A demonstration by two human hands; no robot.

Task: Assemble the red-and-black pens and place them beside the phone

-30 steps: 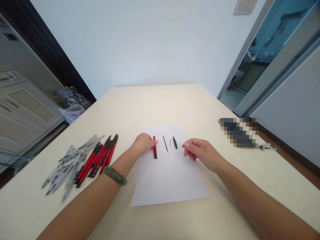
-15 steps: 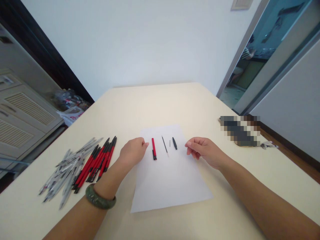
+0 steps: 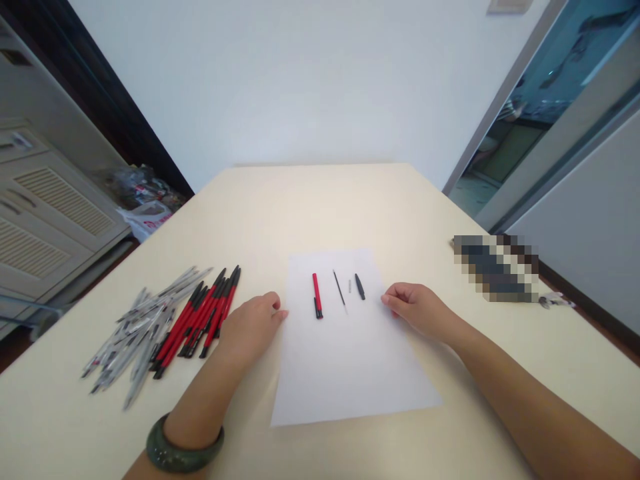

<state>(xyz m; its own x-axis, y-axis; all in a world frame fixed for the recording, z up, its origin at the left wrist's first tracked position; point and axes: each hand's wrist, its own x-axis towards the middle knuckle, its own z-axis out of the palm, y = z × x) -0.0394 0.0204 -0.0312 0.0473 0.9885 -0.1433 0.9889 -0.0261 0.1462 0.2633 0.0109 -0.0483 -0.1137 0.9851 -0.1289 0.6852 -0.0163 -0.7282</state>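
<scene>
Risk: both hands, left hand (image 3: 253, 323) and right hand (image 3: 417, 308), rest loosely curled and empty; a nudge of the paper (image 3: 350, 360) could roll the small spring (image 3: 349, 286) away.

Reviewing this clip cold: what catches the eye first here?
A white sheet of paper at the table's middle carries a row of pen parts: a red barrel, a thin refill and a black tip piece. The left hand and right hand rest empty at its edges, with heaped red pens further left.
</scene>
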